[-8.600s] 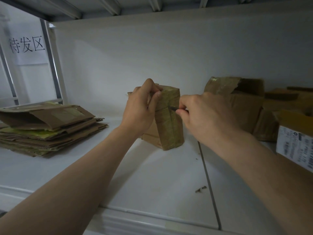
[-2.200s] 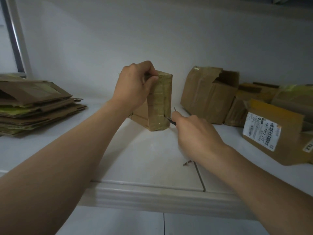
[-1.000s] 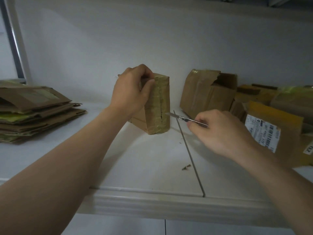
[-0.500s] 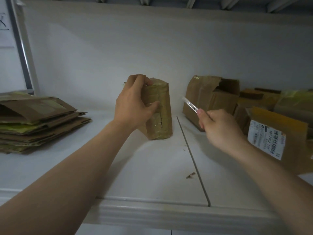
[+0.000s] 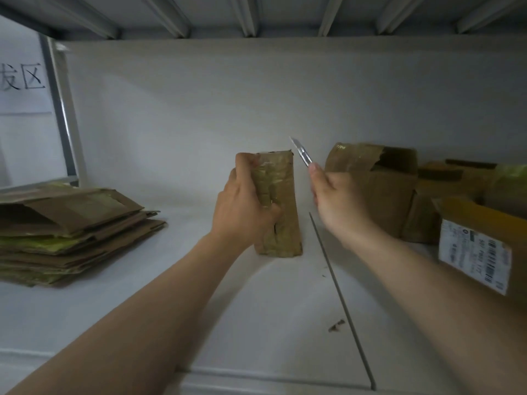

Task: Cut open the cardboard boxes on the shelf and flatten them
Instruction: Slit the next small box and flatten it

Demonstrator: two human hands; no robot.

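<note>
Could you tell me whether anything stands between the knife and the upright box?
Nothing visible does: the right hand holds the knife just right of the box, near its top, and the left hand grips its other side.

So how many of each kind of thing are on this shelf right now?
Taped box, gripped upright by the left hand: 1
Other boxes on the right: 4 visible, overlapping, maybe more behind
Stack of flattened cardboard: 1
Knife, in the right hand: 1
Total: 7
</note>
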